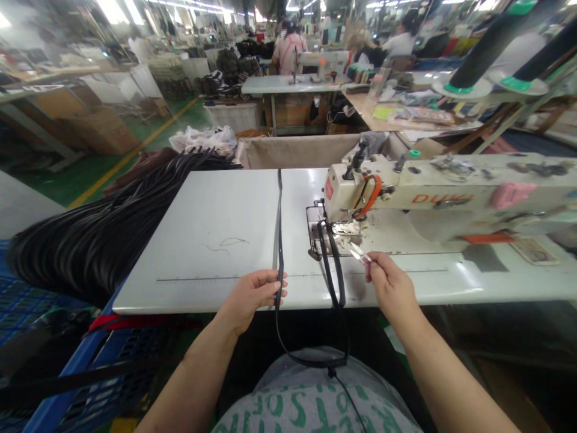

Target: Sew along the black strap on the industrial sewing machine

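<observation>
Black strap (280, 234) in left hand (256, 293)

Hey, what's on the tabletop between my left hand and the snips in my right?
In the head view, black strap lengths from the sewing machine cross the tabletop between your left hand and the snips.

Quick left-to-right of the setup

So the strap pile (103, 222)'s just left of the table (211, 210), sewing machine (406, 186) on its right. One strap (280, 234) runs over the tabletop between them. Bin (302, 150) behind, another table (270, 86) further back.
</observation>
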`<state>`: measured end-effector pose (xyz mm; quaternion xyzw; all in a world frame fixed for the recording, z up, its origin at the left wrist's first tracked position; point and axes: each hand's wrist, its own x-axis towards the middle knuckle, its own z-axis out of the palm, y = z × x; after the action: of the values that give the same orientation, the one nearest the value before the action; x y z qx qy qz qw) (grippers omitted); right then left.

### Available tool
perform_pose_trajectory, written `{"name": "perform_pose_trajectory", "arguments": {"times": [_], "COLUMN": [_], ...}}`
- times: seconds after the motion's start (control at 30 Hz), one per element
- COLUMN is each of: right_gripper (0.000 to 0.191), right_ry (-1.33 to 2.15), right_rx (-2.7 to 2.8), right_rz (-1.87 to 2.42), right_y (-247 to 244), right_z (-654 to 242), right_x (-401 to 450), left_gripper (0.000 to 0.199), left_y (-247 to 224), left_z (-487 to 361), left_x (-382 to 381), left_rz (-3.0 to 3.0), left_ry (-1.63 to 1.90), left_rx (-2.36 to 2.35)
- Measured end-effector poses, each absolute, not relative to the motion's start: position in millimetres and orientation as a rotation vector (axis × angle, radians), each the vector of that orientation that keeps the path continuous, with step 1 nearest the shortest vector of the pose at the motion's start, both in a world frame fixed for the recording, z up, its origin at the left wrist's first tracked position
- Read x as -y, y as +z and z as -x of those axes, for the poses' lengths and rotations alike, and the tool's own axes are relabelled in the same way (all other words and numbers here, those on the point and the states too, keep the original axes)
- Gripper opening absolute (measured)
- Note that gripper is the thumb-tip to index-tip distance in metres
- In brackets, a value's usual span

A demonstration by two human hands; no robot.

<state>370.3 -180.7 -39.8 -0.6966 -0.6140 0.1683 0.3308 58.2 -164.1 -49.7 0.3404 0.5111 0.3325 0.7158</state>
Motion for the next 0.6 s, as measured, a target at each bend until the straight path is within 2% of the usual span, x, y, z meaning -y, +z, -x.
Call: {"name": "perform_pose_trajectory", "arguments": {"times": [0.13,0.3,0.6], "right_gripper": [0.025,0.015,0.009], "right_ry": [0.624,0.509,0.453], "right_rx": [1.776,2.068,2.151], "right_rz": [1.720,1.601,1.561], "right_y": [-21.6,-18.5,-24.5], "right_z": [-329.7,-297.3,-285.5], "right_x": [191.9,200.4,199.5], "left_gripper": [0.055,0.051,0.053], "left_y": [-49.8,-49.1,-47.9], "left_z": [-61.2,-61.7,-60.3], "left_x": [167.3,172.8,177.6], "left_rz": [-0.772,-0.831,-0.879], "left_ry": [0.700,0.661,0.630], "left_rx": [-1.114,-1.041,-0.983]}}
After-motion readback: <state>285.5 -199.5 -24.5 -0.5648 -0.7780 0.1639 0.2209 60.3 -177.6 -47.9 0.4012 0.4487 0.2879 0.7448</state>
